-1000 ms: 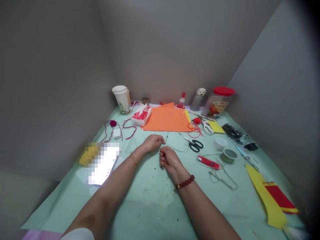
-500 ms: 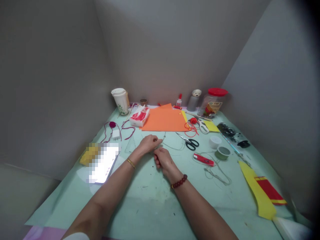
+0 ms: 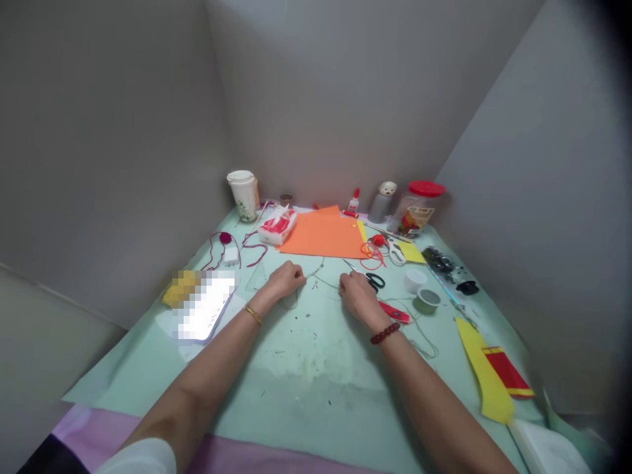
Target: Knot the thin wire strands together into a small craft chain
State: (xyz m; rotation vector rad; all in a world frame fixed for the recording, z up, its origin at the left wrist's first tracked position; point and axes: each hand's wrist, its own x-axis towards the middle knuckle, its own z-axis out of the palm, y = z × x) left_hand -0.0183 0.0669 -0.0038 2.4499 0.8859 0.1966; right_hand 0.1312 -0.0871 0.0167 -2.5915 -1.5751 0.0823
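My left hand (image 3: pixel 285 280), with a gold bracelet on its wrist, pinches one stretch of a thin grey cord (image 3: pixel 323 281). The cord runs across the pale green sheet (image 3: pixel 306 342) to my right hand (image 3: pixel 358 294), whose fingertips close on it near the black-handled scissors (image 3: pixel 374 282). A dark bead bracelet circles my right wrist. A red utility knife (image 3: pixel 394 312) lies partly hidden behind that hand. The cord's exact grip points are too small to make out.
An orange paper sheet (image 3: pixel 323 236) lies at the back, with a tissue pack (image 3: pixel 277 228), a white cup (image 3: pixel 243 195), tangled red cord (image 3: pixel 372 255) and a red-lidded jar (image 3: pixel 419 207) around it. A lit phone (image 3: pixel 205 306) is on the left. Yellow paper (image 3: pixel 481 372) lies at the right. Walls enclose three sides.
My hands have moved apart, the right one sliding rightward and now covering part of the scissors and the red knife. The cord between them looks longer, and the view has tilted up slightly.
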